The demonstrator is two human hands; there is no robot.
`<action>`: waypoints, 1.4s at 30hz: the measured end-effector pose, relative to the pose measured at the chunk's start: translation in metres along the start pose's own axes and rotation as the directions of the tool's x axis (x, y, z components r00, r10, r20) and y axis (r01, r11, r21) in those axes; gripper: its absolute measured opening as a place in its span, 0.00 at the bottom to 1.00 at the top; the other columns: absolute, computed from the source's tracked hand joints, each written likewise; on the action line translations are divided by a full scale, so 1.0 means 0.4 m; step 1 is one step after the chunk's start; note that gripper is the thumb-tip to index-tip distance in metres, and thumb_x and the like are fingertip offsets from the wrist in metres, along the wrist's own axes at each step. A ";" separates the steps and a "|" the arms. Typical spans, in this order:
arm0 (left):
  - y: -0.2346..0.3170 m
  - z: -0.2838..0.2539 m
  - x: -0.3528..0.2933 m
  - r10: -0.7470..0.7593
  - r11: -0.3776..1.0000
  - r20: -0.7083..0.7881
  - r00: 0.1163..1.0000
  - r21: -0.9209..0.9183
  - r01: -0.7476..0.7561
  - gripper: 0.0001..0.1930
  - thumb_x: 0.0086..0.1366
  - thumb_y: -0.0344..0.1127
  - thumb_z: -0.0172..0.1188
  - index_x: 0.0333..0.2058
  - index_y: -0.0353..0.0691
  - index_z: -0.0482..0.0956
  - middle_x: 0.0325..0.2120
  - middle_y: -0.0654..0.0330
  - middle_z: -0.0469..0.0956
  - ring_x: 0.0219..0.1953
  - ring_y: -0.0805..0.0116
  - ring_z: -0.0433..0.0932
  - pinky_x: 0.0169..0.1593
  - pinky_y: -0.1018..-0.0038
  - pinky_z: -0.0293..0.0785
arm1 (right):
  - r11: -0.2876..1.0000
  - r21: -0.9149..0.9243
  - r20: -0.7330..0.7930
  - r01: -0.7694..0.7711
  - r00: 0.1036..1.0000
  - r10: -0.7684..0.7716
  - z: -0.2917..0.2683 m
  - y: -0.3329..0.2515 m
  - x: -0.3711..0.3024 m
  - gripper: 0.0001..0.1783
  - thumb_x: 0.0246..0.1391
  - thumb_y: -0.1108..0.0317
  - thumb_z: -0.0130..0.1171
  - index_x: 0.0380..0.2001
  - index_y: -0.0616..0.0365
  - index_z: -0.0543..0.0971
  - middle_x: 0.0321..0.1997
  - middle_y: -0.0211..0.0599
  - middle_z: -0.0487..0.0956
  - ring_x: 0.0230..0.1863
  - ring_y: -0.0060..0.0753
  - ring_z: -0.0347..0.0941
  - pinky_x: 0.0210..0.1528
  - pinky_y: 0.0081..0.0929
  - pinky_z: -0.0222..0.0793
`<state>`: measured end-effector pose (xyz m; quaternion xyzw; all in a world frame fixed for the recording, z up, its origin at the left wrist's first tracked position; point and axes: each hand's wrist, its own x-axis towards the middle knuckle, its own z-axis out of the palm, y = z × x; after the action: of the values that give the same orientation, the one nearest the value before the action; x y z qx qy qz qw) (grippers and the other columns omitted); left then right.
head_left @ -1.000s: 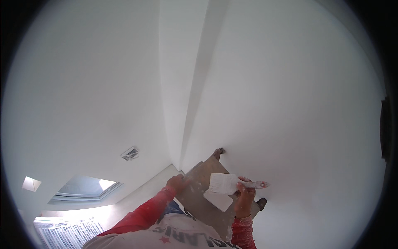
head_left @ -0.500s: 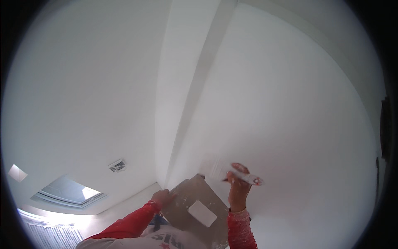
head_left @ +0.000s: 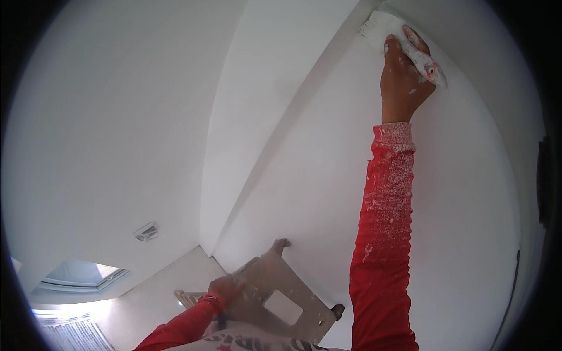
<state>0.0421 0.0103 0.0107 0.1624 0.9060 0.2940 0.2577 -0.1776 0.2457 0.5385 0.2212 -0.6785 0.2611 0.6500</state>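
The wide paintbrush (head_left: 383,28) sits between one and two o'clock in the head view, its bristles toward ten o'clock and its spattered handle toward four. The right hand (head_left: 404,73) is closed around it, gripping near the base of the handle, with white flecks on the skin. The bristles lie over or just beside the upper end of a grey strip (head_left: 304,93) on the white wall (head_left: 328,164); I cannot tell whether they touch. Below the hand, a red sleeve (head_left: 383,210), dusted white, reaches down toward five o'clock.

At seven o'clock the left hand (head_left: 224,288) touches the edge of a tan board (head_left: 257,286); whether its fingers close around that edge I cannot tell. The board, at six o'clock, is tilted and shows a pale rectangular patch (head_left: 283,308). Farther out, a small fitting (head_left: 146,231) and a window (head_left: 82,274) lie toward eight o'clock, and a dark object (head_left: 544,181) stands at three, by the rim.
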 end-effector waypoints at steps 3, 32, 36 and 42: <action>-0.002 0.002 0.000 0.004 1.000 0.021 1.000 -0.025 -0.004 0.32 0.62 0.66 0.54 0.40 0.38 0.81 0.36 0.47 0.84 0.41 0.47 0.83 0.47 0.56 0.78 | 0.978 -0.199 0.013 0.061 0.998 -0.059 0.006 0.034 -0.100 0.10 0.52 0.77 0.65 0.38 0.66 0.80 0.42 0.40 0.83 0.38 0.36 0.81 0.41 0.30 0.77; -0.029 0.037 0.015 -0.028 0.992 -0.023 0.999 -0.121 0.025 0.28 0.60 0.62 0.59 0.36 0.36 0.78 0.32 0.47 0.83 0.38 0.46 0.83 0.45 0.54 0.78 | 0.874 -0.452 0.207 0.177 0.974 -0.091 -0.002 0.027 -0.460 0.20 0.52 0.68 0.70 0.47 0.64 0.78 0.43 0.43 0.79 0.42 0.39 0.79 0.37 0.29 0.80; -0.042 0.051 0.016 -0.005 0.993 -0.034 0.999 -0.119 0.001 0.29 0.60 0.63 0.59 0.35 0.37 0.78 0.31 0.47 0.82 0.37 0.45 0.82 0.44 0.54 0.78 | 0.861 -0.481 0.375 0.165 0.926 0.032 -0.024 0.012 -0.781 0.22 0.51 0.73 0.71 0.48 0.66 0.75 0.46 0.47 0.78 0.45 0.45 0.77 0.45 0.35 0.77; -0.042 0.050 0.019 -0.008 0.992 -0.061 0.998 -0.130 0.000 0.30 0.61 0.64 0.57 0.37 0.36 0.78 0.32 0.46 0.82 0.38 0.46 0.82 0.44 0.55 0.77 | 0.863 -0.430 0.544 -0.265 0.687 0.482 -0.070 -0.063 -1.151 0.17 0.55 0.70 0.68 0.48 0.54 0.77 0.40 0.38 0.78 0.36 0.36 0.78 0.41 0.28 0.78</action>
<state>0.0446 0.0095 -0.0164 0.1342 0.8927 0.3567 0.2404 -0.1138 0.2263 0.0815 0.0437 -0.9206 0.1868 0.3402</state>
